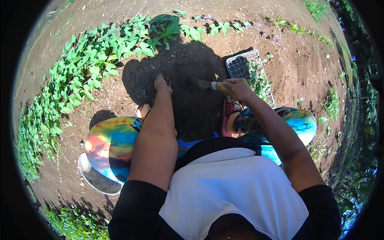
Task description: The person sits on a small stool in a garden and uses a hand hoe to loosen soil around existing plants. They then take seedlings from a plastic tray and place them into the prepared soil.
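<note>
Holding sm. plants [261, 83]: cell tray [239, 67]

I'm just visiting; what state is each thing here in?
Left hand: low over the soil; contact unclear
Right hand: closed around the hand tool
Hand tool: gripped, pointing left
Seedling tray: seedlings in part only
Leafy vines: spread across soil, mostly sunlit
Soil: partly sunlit, partly shaded
Round grey object: partly hidden by the left leg

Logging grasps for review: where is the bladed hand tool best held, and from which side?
Likely by its tan handle, from the right: the metal blade points left over the shaded soil, and the right hand grips the handle.
</note>
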The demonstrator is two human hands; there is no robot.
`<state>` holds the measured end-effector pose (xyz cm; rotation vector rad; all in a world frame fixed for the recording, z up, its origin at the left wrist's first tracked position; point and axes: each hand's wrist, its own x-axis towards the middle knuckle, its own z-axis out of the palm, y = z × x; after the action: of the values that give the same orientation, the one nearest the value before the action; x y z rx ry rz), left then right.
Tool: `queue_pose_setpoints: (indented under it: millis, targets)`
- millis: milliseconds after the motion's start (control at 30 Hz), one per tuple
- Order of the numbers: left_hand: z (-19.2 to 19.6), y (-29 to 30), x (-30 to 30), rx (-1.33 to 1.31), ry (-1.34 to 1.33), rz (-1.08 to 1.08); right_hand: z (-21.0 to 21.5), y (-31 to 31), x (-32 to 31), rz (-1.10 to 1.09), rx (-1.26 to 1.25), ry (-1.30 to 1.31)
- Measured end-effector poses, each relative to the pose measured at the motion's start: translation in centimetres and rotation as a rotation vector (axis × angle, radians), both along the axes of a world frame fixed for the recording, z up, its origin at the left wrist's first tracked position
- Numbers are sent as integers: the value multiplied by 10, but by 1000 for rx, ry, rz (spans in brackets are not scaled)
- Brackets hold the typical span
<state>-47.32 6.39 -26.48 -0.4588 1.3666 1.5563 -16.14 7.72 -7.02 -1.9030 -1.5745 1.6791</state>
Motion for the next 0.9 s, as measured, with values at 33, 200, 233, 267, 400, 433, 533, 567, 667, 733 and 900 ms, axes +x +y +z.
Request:
queue_pose_setpoints:
  millis: [33, 200, 233, 267, 400, 433, 533, 567, 667, 733, 900]
  targets:
    - [-1, -1, 0, 2, -5, -12, 25, 8, -3, 172, 38, -121]
    - [-4, -1, 1, -1, 7, -57, 158, 38, -33, 946, 500, -529]
    - [-3, 0, 1, -1, 6, -50, 161, 38, -42, 1063, 483, -544]
    - [-2, 0, 2, 6, 3, -43, 160, 39, -46, 1134, 579, -538]
    - [1, 2, 1, -30, -15, -25, 60, 2, -51, 1321, 673, -578]
    - [1, 2, 0, -1, -8, -42, 29, -16, -43, 1286, 708, -565]
    - [2, 0, 3, -19, -20, -48, -27, -69, -3, 1039, 1041, -515]
    - [2, 1, 4, -19, -8, -35, -35, -75, 4, 1019, 1136, -554]
    - [1, 4, 11, -31, -8, -40, -29, -73, 11, 648, 835, -420]
    - [-1, 8, 14, -19, -20, -51, -7, -50, 5, 162, 338, -148]
    - [-4, 16, 10, 10, -21, -99, 80, -1, 1, 646, 474, -323]
